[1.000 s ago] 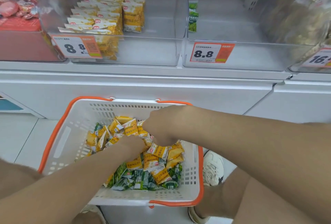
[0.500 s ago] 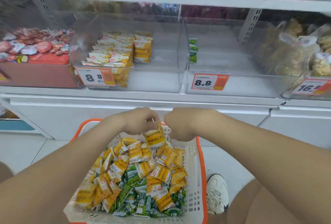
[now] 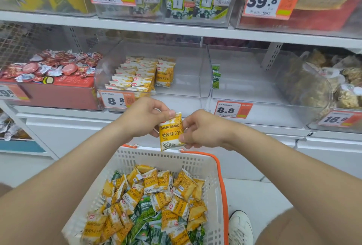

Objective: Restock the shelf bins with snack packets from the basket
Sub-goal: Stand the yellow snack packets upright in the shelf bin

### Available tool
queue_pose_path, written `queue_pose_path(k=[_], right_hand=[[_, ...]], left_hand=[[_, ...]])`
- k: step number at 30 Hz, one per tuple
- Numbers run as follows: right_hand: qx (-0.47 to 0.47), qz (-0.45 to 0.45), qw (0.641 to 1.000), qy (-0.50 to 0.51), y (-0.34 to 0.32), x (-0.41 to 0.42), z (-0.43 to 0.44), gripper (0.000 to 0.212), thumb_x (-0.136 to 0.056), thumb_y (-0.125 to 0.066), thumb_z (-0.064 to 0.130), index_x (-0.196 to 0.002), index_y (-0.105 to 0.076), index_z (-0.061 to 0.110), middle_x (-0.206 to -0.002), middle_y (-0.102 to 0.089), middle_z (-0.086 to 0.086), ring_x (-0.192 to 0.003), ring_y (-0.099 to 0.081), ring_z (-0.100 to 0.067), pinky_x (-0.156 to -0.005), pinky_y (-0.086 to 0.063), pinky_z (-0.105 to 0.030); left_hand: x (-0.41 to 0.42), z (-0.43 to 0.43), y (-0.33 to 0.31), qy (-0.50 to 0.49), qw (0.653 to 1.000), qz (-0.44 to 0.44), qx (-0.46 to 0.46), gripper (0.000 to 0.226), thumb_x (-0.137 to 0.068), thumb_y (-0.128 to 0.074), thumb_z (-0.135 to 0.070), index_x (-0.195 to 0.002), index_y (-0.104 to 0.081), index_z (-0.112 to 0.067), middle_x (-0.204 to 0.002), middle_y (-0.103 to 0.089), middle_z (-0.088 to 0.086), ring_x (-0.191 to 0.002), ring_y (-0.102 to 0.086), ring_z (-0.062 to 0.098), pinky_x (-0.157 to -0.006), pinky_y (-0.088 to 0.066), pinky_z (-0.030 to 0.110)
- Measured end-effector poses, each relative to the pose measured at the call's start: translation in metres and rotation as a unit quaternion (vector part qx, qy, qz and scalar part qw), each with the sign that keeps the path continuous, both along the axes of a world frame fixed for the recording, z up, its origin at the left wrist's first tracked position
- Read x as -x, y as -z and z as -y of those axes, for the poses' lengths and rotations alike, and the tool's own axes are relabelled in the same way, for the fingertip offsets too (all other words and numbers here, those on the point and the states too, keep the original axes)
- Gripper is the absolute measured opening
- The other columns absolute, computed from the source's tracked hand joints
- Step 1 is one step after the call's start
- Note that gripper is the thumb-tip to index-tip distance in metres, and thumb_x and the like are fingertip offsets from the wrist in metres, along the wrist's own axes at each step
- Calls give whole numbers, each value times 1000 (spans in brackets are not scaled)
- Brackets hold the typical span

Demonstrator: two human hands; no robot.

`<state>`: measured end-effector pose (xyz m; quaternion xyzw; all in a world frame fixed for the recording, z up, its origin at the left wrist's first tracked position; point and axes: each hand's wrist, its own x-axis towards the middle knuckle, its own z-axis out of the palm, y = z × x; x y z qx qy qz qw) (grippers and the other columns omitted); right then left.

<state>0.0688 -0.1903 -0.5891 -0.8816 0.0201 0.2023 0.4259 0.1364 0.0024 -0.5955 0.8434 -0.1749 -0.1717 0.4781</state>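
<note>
In front of the shelf, in the head view, both hands met just above the basket and shared one yellow packet. The left hand had its fingers curled and pinched the packet's top corner with the thumb. The right hand pinched the lower right edge, its fingers folded in. The packet hung upright, print facing the camera, below the front of the clear bin, where a row of the same yellow packets stood at the left and the right part lay bare. The next bin held only a few green packets against its left wall. A heap of yellow and green packets lay mixed in the basket.

The likeliest slip seemed to lie in the handover: each hand held only an edge of slick film, so letting go with one before the other had a firmer hold could have dropped the packet back into the heap or onto the floor. Lifting it over the bin's front wall carelessly could have caught the wall or toppled the standing row. With the two bins side by side, a drift to the right would have put a yellow packet among the green ones.
</note>
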Motion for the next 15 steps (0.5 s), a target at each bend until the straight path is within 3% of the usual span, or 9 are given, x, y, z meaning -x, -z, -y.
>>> queue_pose_path(k=[4,7,9,12,15], right_hand=[[27,17,999,11,-4,-3,-3,7,-98,-70,22,-103,-73,18,-86,-72,-4,-70,-66,-10,-65,-48,-26],[17,22,999,20,-9,-6,-4,18,-95,-74,24,-113,-72,24,-93,-73,-1,-85,-67,-16,-74,-50,-29],[-7,23,999,29,-13,-9,-8,29,-90,-78,25,-117,-68,26,-102,-75,-4,-97,-70,-20,-84,-53,-32],[-70,53,995,49,-18,-15,-16,26,-91,-78,25,-115,-68,20,-101,-77,-7,-88,-73,-17,-78,-56,-30],[-169,61,980,84,-25,-26,-24,25,-96,-74,24,-118,-68,14,-104,-78,-10,-85,-78,-20,-72,-59,-28]], left_hand=[[-2,0,-4,1,1000,0,6,22,-107,-59,-23,-100,-73,-7,-84,-79,11,-80,-77,29,-62,-62,30],[-7,-1,-10,12,1000,15,11,27,-111,-47,-13,-103,-72,-9,-87,-78,11,-82,-76,26,-69,-64,34],[-12,-1,-15,13,999,47,3,29,-111,-46,-11,-101,-72,-13,-85,-78,9,-80,-75,24,-73,-64,37],[-24,0,-24,0,992,122,-16,26,-109,-50,-13,-99,-73,-20,-82,-75,8,-71,-67,17,-70,-59,38],[-39,-1,-34,-13,977,210,-27,24,-107,-52,-14,-98,-73,-20,-75,-70,-7,-61,-60,1,-60,-47,25]])
